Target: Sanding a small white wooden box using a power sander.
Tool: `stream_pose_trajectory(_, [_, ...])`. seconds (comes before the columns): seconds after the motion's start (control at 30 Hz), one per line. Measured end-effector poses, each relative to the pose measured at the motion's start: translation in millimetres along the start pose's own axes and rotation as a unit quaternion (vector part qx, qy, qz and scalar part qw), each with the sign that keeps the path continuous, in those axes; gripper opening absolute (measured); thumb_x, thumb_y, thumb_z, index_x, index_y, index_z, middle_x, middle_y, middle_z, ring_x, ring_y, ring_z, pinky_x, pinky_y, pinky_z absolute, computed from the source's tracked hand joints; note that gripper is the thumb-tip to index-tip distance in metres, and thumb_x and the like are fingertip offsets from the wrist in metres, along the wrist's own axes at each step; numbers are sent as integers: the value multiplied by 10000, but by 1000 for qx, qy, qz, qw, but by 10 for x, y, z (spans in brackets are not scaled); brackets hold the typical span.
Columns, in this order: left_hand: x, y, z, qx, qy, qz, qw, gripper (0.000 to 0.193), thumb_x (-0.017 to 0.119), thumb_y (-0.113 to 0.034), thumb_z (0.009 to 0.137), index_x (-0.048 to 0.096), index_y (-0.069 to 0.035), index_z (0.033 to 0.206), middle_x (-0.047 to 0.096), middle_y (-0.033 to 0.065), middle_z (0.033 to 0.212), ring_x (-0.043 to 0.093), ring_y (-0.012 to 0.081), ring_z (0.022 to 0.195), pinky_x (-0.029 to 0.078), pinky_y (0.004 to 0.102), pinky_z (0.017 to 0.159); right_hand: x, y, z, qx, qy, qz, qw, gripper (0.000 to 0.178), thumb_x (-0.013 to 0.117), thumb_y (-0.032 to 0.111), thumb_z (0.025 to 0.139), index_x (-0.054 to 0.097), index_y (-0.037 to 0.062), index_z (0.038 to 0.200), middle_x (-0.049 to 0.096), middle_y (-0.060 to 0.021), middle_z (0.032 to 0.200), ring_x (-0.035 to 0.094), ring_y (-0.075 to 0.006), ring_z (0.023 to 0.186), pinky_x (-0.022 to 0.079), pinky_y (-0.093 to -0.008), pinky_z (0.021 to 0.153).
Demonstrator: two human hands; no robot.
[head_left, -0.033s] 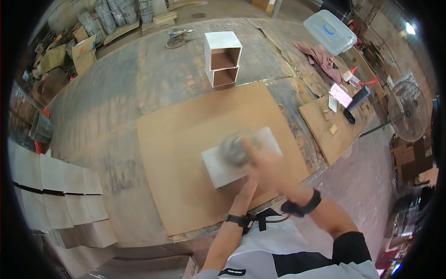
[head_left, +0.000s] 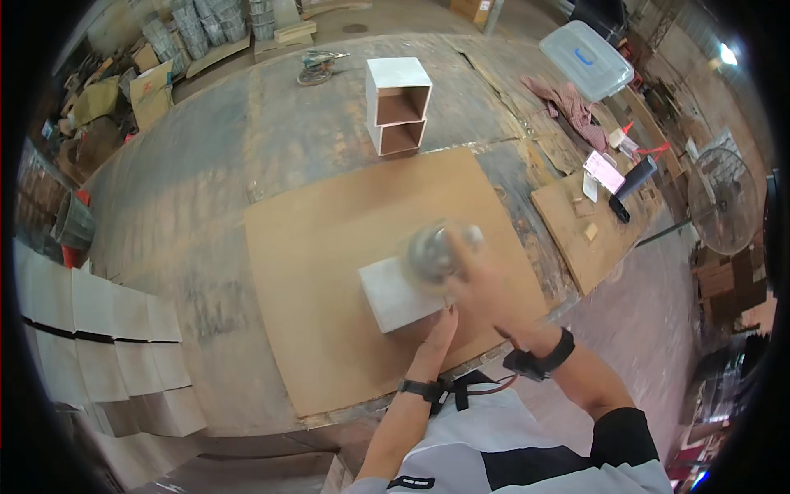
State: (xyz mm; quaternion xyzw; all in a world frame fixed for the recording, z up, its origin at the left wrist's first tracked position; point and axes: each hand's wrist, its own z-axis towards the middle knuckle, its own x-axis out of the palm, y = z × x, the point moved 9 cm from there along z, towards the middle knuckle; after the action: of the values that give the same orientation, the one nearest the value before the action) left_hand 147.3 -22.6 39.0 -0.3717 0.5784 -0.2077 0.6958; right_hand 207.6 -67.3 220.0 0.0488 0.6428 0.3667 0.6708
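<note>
A white box [head_left: 397, 298] lies on the brown board in front of me, its pale top face up. My right hand [head_left: 479, 288] is wrapped round a grey, round-bodied sander [head_left: 431, 253], blurred by motion, which sits over the right part of that top. At the box's near edge, my left hand [head_left: 440, 328] grips its side, with a thumb by the top edge and the other fingers mostly hidden. Further off stand two small white open-fronted boxes [head_left: 398, 76], one against the other, brown inside.
The brown board [head_left: 304, 329] covers the table's near middle. Another sander [head_left: 314, 67] rests at the far side. White boxes [head_left: 107, 309] are stacked at left. A wooden board [head_left: 568, 222] with a phone and small items lies right, near a cloth [head_left: 568, 107], a plastic bin [head_left: 584, 58] and a fan [head_left: 724, 198].
My right hand and the sander have shifted right along the box top, uncovering more of its left part. The left hand stays at the near edge.
</note>
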Motion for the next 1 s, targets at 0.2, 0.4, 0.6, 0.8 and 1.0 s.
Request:
stream_pose_trajectory(0.2, [-61,38,-39,-16,-19,-16,1000,388,479,-341,894,602,-53,1123,611,216,1073,445,402,1179,281,489,1042,403,908,-209,-106,119,10,987,703,641,93,725,390,195,1374,535,-238,1008,591,-405,775,506,-410,631])
stream_pose_trajectory(0.4, [58,3,70,-1,6,11,1000,388,475,-340,896,602,-51,1122,612,217,1068,445,403,1178,281,489,1042,116,233,205,36,13,-4,999,672,609,121,728,394,196,1360,557,-242,880,597,-394,680,487,-451,580])
stream_pose_trajectory(0.6, [-23,42,-9,-6,4,20,1000,387,471,-339,899,601,-50,1122,614,219,1063,446,403,1178,280,489,1042,425,896,-109,-106,113,37,987,636,589,127,748,379,195,1344,524,-260,958,589,-410,734,490,-478,607])
stream_pose_trajectory(0.8, [22,99,-4,-13,24,50,998,387,468,-338,902,601,-48,1122,616,220,1059,446,404,1177,279,489,1042,312,484,-67,-44,69,-9,997,691,615,132,715,390,206,1365,537,-220,921,589,-371,755,495,-437,626])
stream_pose_trajectory(1.0, [91,55,49,-6,38,72,997,387,464,-337,905,601,-47,1121,618,221,1054,446,405,1177,279,489,1043,-137,-177,-239,-11,32,-24,999,708,622,186,719,377,212,1382,557,-208,943,594,-368,809,492,-430,649])
